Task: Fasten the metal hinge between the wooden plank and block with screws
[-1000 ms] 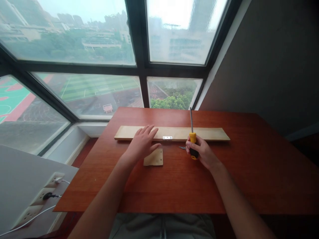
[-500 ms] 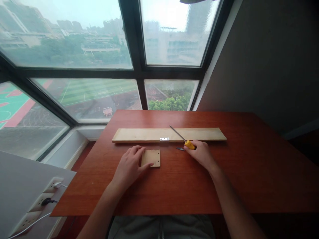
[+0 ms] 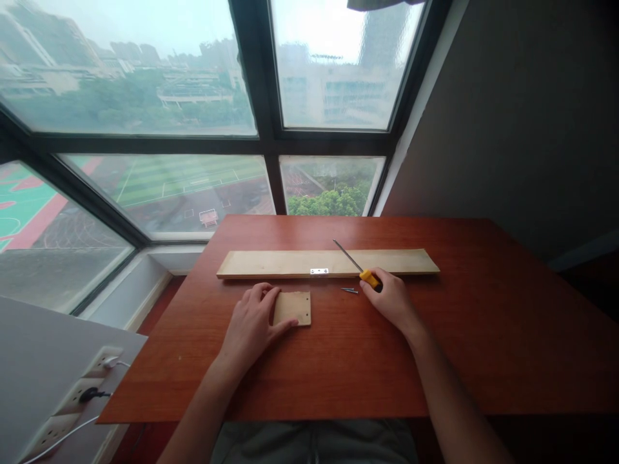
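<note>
My left hand (image 3: 254,319) grips a small square wooden board (image 3: 294,308) by its left side, thumb along the near edge and fingers at the far edge. Two dark holes show near that board's right edge. My right hand (image 3: 389,298) is closed round the yellow handle of a screwdriver (image 3: 369,278), whose metal shaft points up and left over a long wooden plank (image 3: 271,262). A small metal bracket (image 3: 319,271) sits at the plank's near edge. Between my hands, close to my right fingers, lie a few screws (image 3: 349,290) on the table.
The reddish-brown table (image 3: 338,374) reaches to large windows (image 3: 333,187) at the back. A grey wall (image 3: 512,129) rises on the right. Wall sockets (image 3: 80,394) with plugs and cords are at the lower left, beside the table's edge.
My right hand has shifted slightly right with the screwdriver, away from the screws, which now show more fully. My left hand stays on the small board.
</note>
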### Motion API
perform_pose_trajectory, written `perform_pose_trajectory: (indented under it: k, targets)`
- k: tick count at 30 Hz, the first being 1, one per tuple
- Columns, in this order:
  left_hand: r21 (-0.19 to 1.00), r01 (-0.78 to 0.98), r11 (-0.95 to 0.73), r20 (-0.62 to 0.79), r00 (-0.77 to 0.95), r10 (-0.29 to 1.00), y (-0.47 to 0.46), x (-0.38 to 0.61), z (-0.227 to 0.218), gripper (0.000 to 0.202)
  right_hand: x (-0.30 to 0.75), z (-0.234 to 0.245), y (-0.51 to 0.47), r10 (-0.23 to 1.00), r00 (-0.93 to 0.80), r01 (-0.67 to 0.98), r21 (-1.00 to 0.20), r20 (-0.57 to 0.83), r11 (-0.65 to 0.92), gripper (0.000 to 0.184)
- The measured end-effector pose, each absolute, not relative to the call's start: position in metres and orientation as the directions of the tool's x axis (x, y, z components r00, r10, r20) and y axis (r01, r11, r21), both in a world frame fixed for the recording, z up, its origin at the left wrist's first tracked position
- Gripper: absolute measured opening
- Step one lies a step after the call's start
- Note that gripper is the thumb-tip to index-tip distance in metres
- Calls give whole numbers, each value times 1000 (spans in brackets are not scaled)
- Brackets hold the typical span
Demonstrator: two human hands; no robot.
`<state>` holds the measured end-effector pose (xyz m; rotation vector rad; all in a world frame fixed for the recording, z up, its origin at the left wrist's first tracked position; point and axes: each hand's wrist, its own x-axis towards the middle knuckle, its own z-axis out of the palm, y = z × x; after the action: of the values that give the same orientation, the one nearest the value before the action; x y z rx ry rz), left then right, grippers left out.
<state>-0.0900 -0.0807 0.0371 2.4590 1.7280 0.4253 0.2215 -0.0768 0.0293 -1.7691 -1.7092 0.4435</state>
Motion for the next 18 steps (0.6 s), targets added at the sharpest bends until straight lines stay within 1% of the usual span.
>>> perform_pose_trajectory:
  k: [5, 11, 14, 18]
  targets:
    - [251, 906, -340, 176, 302, 937, -82, -90, 36, 62, 225, 25, -78, 970, 141, 802, -597, 197, 5, 15]
    - [305, 892, -333, 193, 285, 939, -82, -88, 32, 60, 224, 23, -77, 970, 148, 836, -548, 192, -19, 14]
    - [365, 867, -339, 199, 284, 938, -82, -85, 29, 62, 224, 22, -77, 968, 164, 860, -507, 189, -46, 17]
    - [481, 820, -310, 169, 260, 951, -84, -76, 29, 68, 225, 21, -78, 965, 192, 895, -436, 179, -97, 17]
